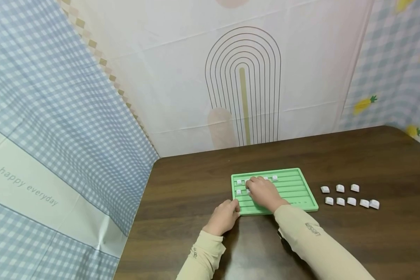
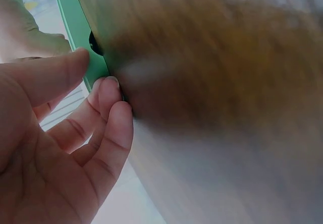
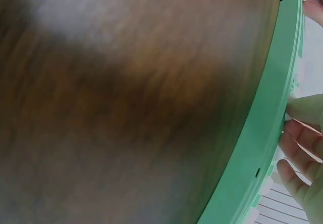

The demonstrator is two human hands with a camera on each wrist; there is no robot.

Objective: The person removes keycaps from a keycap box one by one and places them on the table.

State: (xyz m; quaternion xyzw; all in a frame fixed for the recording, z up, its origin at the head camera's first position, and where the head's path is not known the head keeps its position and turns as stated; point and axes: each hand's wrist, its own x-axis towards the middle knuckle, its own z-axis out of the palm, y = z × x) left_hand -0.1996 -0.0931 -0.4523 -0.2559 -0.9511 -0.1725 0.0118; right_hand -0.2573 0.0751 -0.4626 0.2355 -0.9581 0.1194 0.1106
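Left hand (image 1: pixel 224 216) has thumb and fingers bent about the near left corner of a green ridged tray (image 1: pixel 295 188), gripping its edge. Right hand (image 1: pixel 265 193) is over the tray, fingers nearly together, pinching a white keycap (image 1: pixel 248 192) at the second row; placed keycaps (image 1: pixel 239 182) sit left of and beyond these fingers. Eight loose keycaps (image 1: pixel 340 201) lie on the bench (image 1: pixel 182 194), well right of them.
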